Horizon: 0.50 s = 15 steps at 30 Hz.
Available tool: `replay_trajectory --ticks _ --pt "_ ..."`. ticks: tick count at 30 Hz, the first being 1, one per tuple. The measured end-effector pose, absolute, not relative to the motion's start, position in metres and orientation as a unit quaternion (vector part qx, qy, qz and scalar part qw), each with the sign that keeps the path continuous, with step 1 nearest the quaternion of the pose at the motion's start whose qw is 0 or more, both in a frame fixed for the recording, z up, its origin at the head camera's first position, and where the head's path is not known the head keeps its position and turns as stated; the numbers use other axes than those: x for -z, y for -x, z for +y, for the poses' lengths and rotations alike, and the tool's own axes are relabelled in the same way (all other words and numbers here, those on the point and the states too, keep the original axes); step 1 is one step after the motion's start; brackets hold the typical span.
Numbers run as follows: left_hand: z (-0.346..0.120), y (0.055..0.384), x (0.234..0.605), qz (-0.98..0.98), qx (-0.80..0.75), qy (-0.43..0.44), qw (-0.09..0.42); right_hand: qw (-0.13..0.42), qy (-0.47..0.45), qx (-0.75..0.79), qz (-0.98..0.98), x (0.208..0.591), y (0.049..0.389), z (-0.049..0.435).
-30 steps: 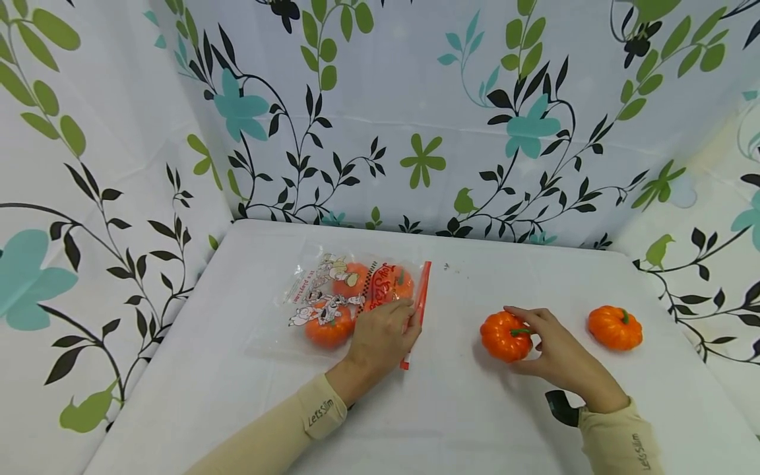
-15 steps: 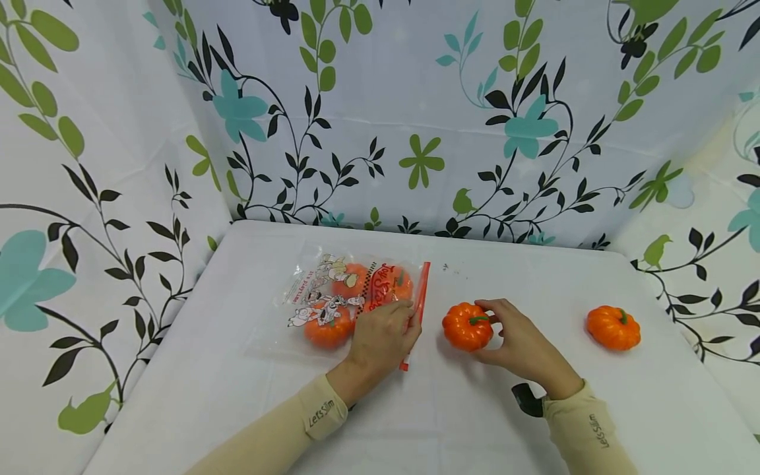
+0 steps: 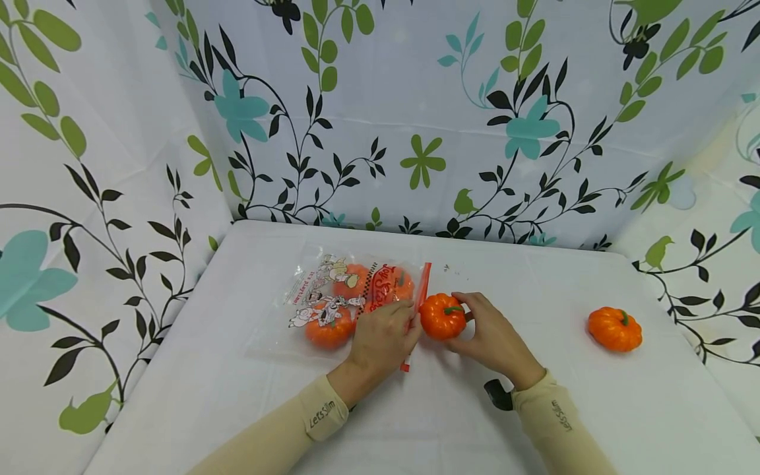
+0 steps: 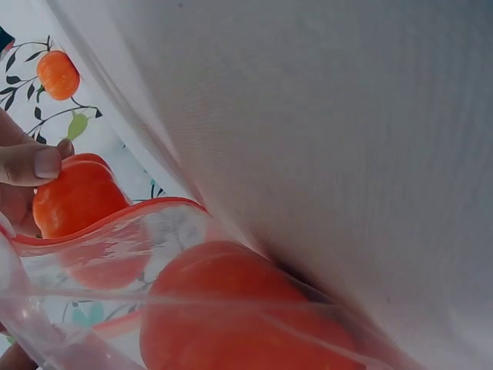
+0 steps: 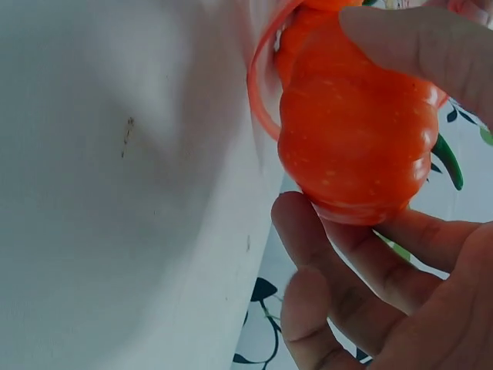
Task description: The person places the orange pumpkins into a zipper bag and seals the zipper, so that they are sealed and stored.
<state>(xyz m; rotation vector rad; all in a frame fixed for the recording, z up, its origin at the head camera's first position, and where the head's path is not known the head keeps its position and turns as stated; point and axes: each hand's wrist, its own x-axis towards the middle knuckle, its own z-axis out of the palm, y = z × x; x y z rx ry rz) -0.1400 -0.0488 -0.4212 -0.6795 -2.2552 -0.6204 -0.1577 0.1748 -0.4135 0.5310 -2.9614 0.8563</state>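
A clear zip bag [image 3: 279, 330] with a red zip edge [image 3: 423, 284] lies on the table, several orange pumpkins [image 3: 329, 330] inside it. My left hand [image 3: 380, 336] pinches the bag near its red edge, and in the left wrist view the bag's mouth gapes. Between thumb and fingers my right hand [image 3: 493, 336] grips a small shiny pumpkin [image 3: 442, 318] with a green stem, right at the bag's mouth. The right wrist view shows this pumpkin [image 5: 354, 131] overlapping the curved red edge [image 5: 258, 85].
Another orange pumpkin [image 3: 615, 328] sits by itself at the right of the white table [image 3: 196, 396]. Curtains with a leaf and flower print [image 3: 380, 119] stand behind the table and at both sides.
My right hand has carried the pumpkin leftward across the table up to the bag's red edge. The left hand and the bag have stayed in place.
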Motion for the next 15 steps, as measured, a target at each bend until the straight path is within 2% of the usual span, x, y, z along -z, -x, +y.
replay_trajectory --ticks 15 --pt "-0.052 0.141 0.420 -0.866 0.235 0.281 0.340 0.009 -0.163 -0.268 -0.949 0.423 0.170 0.156"
